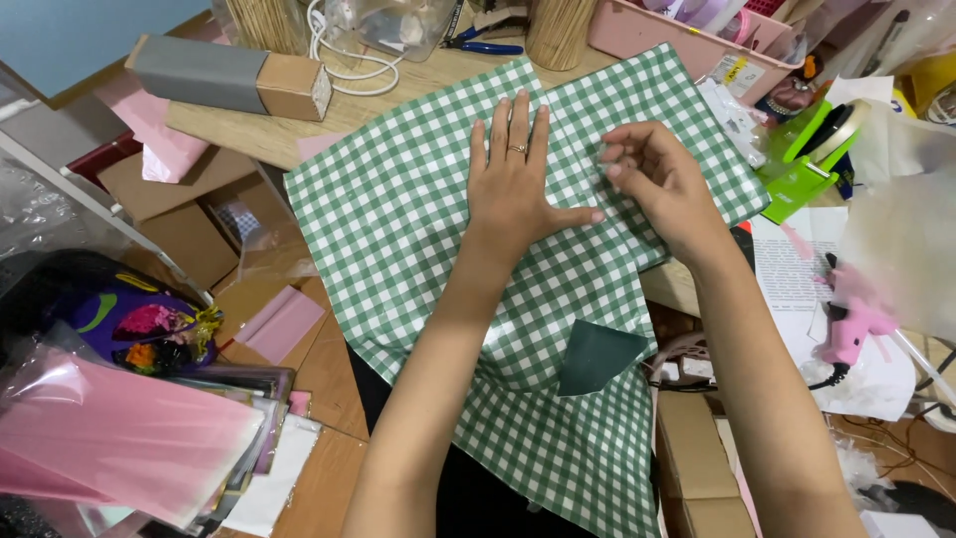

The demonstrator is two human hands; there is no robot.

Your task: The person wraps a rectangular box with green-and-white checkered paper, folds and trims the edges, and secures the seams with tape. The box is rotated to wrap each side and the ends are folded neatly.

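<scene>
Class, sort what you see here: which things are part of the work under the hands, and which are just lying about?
In use:
green checked wrapping paper
left hand, pressed flat on it
right hand, fingers curled at a fold

Lying about:
pink glue gun
green tape dispenser
blue-handled pliers
grey and brown box
pink basket

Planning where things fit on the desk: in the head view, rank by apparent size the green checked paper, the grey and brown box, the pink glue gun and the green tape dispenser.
1. Green checked paper, under both hands, by far the largest.
2. Grey and brown box.
3. Pink glue gun and green tape dispenser: they look alike, and each is partly hidden, so no ranking.
</scene>
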